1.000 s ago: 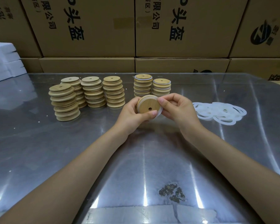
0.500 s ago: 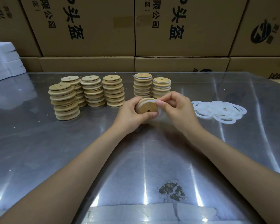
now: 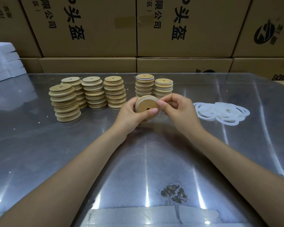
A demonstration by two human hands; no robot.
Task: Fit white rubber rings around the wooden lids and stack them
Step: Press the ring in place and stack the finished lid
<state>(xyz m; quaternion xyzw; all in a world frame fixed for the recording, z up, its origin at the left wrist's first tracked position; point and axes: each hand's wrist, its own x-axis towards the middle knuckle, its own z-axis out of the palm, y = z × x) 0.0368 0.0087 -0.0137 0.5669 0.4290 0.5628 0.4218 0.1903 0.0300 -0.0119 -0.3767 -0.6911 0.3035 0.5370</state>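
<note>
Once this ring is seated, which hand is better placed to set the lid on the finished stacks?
Probably the left hand: it already grips the lid, just in front of the ringed stacks, while the right hand only pinches the ring.

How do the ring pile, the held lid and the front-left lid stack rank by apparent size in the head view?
1. ring pile
2. front-left lid stack, close to the pile, so unsure
3. held lid

Left hand (image 3: 131, 112) is gripping a round wooden lid w/ centre hole (image 3: 146, 104), tilted toward the camera, above the shiny metal table (image 3: 39, 145). Right hand (image 3: 177, 110) is pinching a white rubber ring (image 3: 156, 99) at the lid's right edge. Four bare-lid stacks (image 3: 88, 94) are sitting at left, two ringed-lid stacks (image 3: 154, 86) behind the hands, loose white rings (image 3: 221, 113) at right, brown cardboard boxes (image 3: 97, 30) behind.
</note>
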